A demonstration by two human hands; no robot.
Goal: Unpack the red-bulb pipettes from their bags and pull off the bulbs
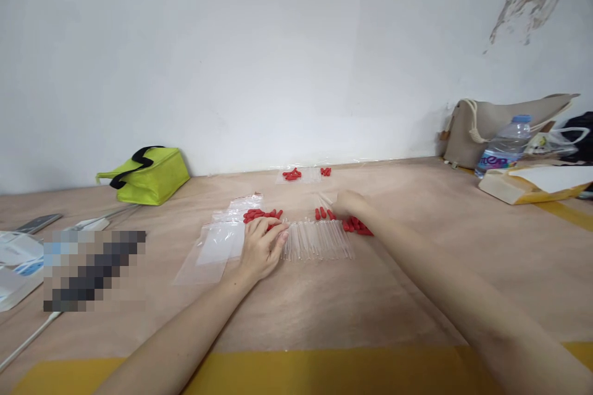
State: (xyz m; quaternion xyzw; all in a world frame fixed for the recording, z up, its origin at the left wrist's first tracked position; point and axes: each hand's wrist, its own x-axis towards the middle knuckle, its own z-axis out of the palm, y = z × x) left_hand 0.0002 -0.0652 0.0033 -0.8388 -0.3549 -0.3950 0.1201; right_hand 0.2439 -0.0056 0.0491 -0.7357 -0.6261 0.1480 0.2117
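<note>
A row of several clear plastic tubes [319,241] lies on the brown paper-covered table [324,308]. My left hand [262,247] rests flat at the row's left end, fingers stretched out and touching the tubes. Small red caps [262,215] lie in a pile just beyond it. My right hand [348,203] reaches past the row's right end, fingers curled down over more red caps [359,226]; what it holds is hidden. Several clear zip bags [217,247] lie left of my left hand.
A lime-green lunch bag [148,176] sits at the back left. More red caps on a bag [296,174] lie near the wall. A beige bag [491,129], a water bottle [504,145] and an envelope [528,182] stand at the right. Papers and a phone [39,222] lie at the left.
</note>
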